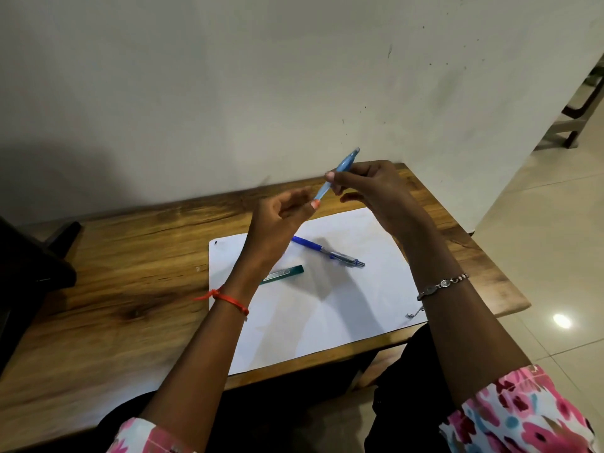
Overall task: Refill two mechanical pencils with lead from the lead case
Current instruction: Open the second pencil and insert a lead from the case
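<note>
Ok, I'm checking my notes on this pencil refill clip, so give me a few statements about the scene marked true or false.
1. The right hand holds the light blue pencil up above the table. True.
2. The dark blue pencil is in the left hand. False: it lies on the white paper.
3. The green lead case lies on the paper. True.
4. The paper covers the whole table. False: bare wood shows to its left.
5. A red thread is on the left wrist. True.
</note>
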### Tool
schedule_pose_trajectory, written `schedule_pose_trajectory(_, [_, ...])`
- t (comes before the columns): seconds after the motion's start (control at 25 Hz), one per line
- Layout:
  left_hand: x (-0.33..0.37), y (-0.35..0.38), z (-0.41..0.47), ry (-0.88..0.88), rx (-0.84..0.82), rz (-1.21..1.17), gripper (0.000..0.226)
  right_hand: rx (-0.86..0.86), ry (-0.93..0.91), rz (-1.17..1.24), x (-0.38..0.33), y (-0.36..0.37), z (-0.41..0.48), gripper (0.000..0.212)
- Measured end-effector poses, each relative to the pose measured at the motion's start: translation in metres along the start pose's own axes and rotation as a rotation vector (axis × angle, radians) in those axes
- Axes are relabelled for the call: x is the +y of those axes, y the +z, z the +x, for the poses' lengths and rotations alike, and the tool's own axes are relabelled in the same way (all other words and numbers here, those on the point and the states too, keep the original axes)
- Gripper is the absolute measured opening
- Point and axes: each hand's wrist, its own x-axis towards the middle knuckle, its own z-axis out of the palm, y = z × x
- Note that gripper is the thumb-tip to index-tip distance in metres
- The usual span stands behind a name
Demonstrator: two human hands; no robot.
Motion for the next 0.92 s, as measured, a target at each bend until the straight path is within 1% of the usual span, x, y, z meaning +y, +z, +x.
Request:
schedule_pose_trajectory(0.08, [0.001,0.004,-0.003,-0.065,-0.119,-0.198,0.012,-0.066,-0.023,-0.004,-0.001,0.007,-0.001,0.008])
schedule_pose_trajectory(0.12, [0.001,0.005,-0.004,-0.083,-0.153,-0.259,0.013,-0.078,-0.030,-0.020,-0.001,0.010,-0.001,0.009])
schedule_pose_trajectory(0.2, [0.002,0.006,-0.004,-0.106,-0.183,-0.312,0.016,-0.049,-0.039,0.012,-0.002,0.014,-0.001,0.016])
schedule_pose_trajectory(0.28, [0.002,0.006,-0.004,-0.118,-0.213,-0.323,0.018,0.001,-0.054,0.073,-0.003,0.015,0.000,0.021])
schedule_pose_trajectory(0.4, [0.002,0.008,-0.005,-0.124,-0.261,-0.285,0.020,0.065,-0.086,0.125,-0.003,0.017,-0.001,0.016])
schedule_pose_trajectory(0.52, [0.001,0.011,-0.006,-0.146,-0.265,-0.260,0.021,0.117,-0.075,0.188,-0.002,0.018,-0.002,0.014])
schedule_pose_trajectory(0.92, [0.004,0.015,-0.007,-0.238,-0.293,-0.234,0.020,0.318,0.015,0.198,-0.002,0.023,-0.004,0.020])
